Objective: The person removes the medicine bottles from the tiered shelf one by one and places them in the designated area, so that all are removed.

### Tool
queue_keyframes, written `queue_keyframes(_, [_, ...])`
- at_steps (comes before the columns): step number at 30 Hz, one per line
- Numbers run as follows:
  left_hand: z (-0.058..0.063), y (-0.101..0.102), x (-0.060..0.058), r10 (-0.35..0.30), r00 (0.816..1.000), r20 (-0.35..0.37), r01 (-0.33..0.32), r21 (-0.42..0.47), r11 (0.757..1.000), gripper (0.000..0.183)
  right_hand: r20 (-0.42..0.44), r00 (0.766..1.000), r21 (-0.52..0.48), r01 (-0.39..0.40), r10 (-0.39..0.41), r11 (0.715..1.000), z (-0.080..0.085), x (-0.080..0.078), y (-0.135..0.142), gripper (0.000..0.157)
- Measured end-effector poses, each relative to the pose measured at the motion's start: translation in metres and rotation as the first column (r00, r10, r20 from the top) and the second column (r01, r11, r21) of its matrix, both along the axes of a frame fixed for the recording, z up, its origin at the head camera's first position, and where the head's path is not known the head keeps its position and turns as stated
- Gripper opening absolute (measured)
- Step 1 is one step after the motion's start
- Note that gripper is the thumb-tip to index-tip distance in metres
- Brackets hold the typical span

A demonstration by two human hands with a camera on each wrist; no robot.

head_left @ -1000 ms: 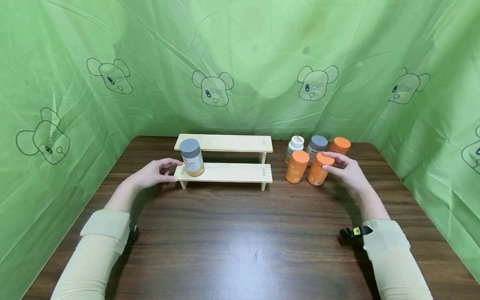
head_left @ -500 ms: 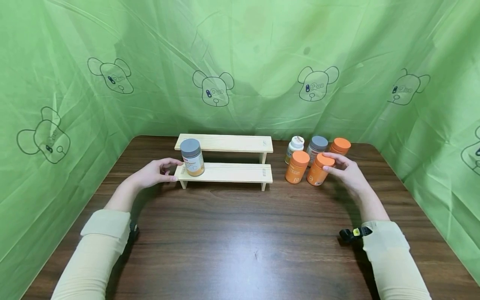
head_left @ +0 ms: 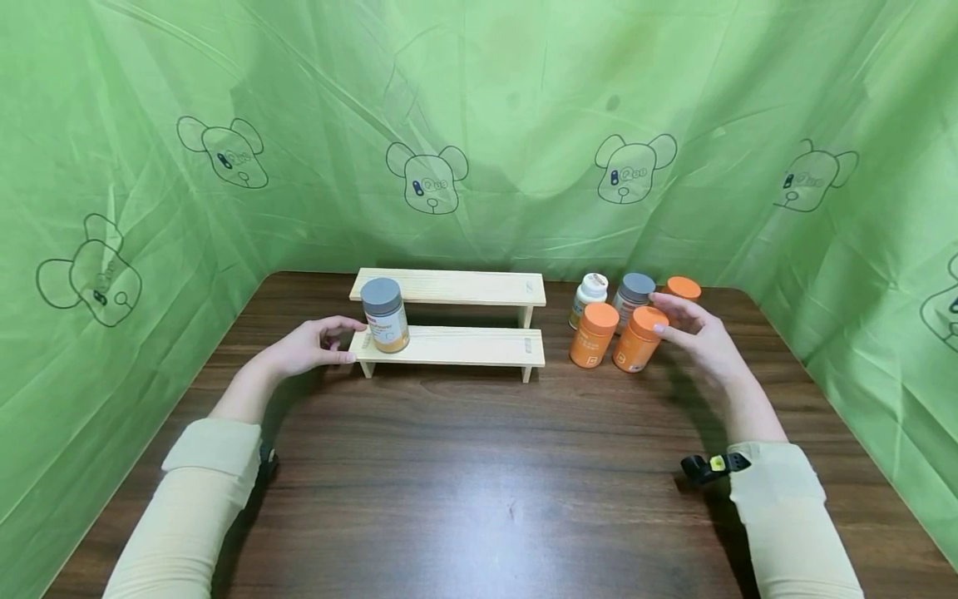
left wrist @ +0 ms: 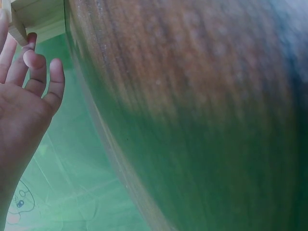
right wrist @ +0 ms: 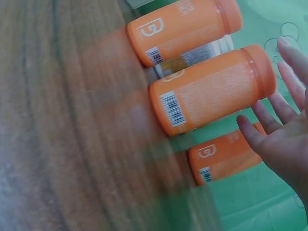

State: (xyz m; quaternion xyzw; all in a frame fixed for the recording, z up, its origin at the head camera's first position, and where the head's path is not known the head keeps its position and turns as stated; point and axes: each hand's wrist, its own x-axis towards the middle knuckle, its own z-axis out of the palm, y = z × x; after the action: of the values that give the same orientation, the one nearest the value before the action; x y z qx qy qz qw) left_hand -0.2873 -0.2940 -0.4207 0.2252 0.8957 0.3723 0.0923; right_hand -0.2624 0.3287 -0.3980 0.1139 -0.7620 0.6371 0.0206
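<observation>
At the left, my left hand (head_left: 305,345) holds the left end of the front wooden riser (head_left: 464,345), with the thumb at its front corner and the index finger at its rear corner. A grey-capped supplement bottle (head_left: 385,316) stands upright on that board, beside the fingers. On the right, my right hand (head_left: 699,339) has its fingers spread beside the orange cap of the front-right orange bottle (head_left: 634,343). In the right wrist view a gap shows between most fingers and that bottle (right wrist: 211,91); whether a fingertip touches it, I cannot tell.
A higher wooden riser (head_left: 449,286) stands behind the front one. Grouped at the right are another orange bottle (head_left: 594,337), a white-capped bottle (head_left: 590,298), a grey-capped bottle (head_left: 634,293) and a rear orange bottle (head_left: 683,288). Green cloth (head_left: 524,225) surrounds the dark wooden table (head_left: 464,466).
My right hand has let go of the front-right orange bottle's cap, its fingers spreading and shifting slightly right. The bottle stays standing in place. My left hand still holds the riser.
</observation>
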Motion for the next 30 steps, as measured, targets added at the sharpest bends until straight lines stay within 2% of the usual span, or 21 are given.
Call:
queue_keyframes(4, [0.001, 0.000, 0.001, 0.007, 1.000, 0.009, -0.007, -0.002, 1.000, 0.054, -0.033, 0.999, 0.094, 0.022, -0.019, 0.995, 0.012, 0.002, 0.000, 0.054])
queue_keyframes(9, [0.000, 0.001, 0.000, 0.014, 1.000, 0.013, -0.014, -0.002, 1.000, 0.055, -0.057, 0.998, 0.045, 0.025, -0.022, 0.999, 0.020, 0.001, 0.000, 0.053])
queue_keyframes(15, [-0.001, 0.001, 0.000, 0.012, 1.000, 0.005, -0.012, 0.003, 1.000, 0.054, -0.105, 0.994, -0.056, -0.021, 0.015, 0.998, 0.033, 0.003, -0.009, 0.053])
queue_keyframes(23, [-0.001, 0.000, 0.000, 0.005, 1.000, 0.005, -0.005, 0.012, 1.000, 0.054, -0.129, 0.992, -0.007, 0.006, -0.006, 1.000, 0.052, 0.010, -0.028, 0.053])
queue_keyframes(30, [-0.002, 0.001, -0.001, 0.013, 1.000, 0.015, -0.013, 0.003, 1.000, 0.055, -0.148, 0.989, -0.050, -0.015, 0.008, 0.999, 0.066, 0.013, -0.052, 0.051])
